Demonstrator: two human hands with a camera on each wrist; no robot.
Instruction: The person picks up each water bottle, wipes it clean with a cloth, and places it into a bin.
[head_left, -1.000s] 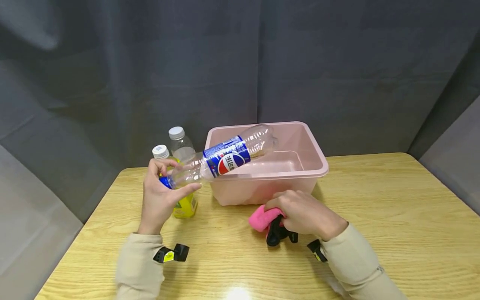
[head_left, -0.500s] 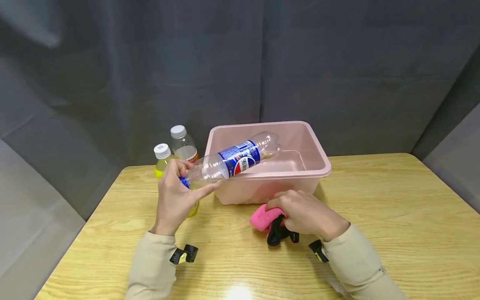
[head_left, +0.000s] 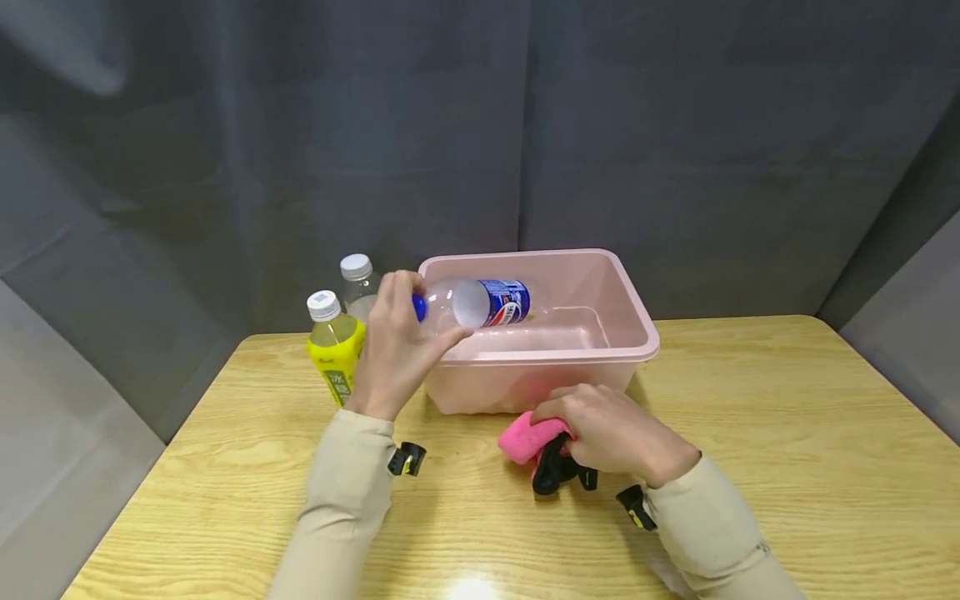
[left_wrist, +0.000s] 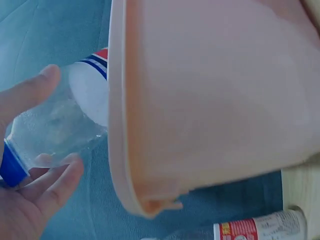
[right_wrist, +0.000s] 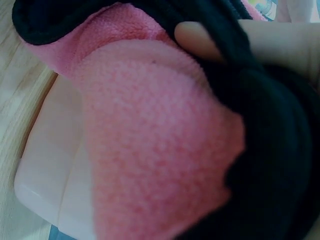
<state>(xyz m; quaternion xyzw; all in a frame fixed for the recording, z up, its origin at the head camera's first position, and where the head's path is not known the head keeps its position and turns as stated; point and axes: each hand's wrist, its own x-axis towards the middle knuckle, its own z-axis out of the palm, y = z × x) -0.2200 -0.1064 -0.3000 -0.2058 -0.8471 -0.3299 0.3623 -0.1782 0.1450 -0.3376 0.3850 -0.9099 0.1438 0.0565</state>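
One clear plastic Pepsi bottle (head_left: pixel 476 304) is held near its neck in the left hand (head_left: pixel 397 354), the fingers and thumb clamped on opposite sides of it by the blue cap (head_left: pixel 420 307). It slants over the left part of a pink plastic tub (head_left: pixel 547 359), with its labelled section inside the opening; whether its base touches the tub's floor cannot be told. Low in front of the tub, the right hand (head_left: pixel 607 429) has its fingers curled tightly on a pink fleece item (head_left: pixel 528 439) with black trim, bunched on the wooden worktop (head_left: pixel 772 433); the right wrist view shows one fingertip beneath a black band of it. Left of the left hand, a yellow-labelled bottle (head_left: pixel 335 348) with a white cap stands upright, and just behind it is a clear white-capped bottle (head_left: pixel 362 302), partly hidden. Beige sleeves (head_left: pixel 348 471) cover both forearms, and a dark grey curtain (head_left: pixel 637 125) hangs behind the worktop.
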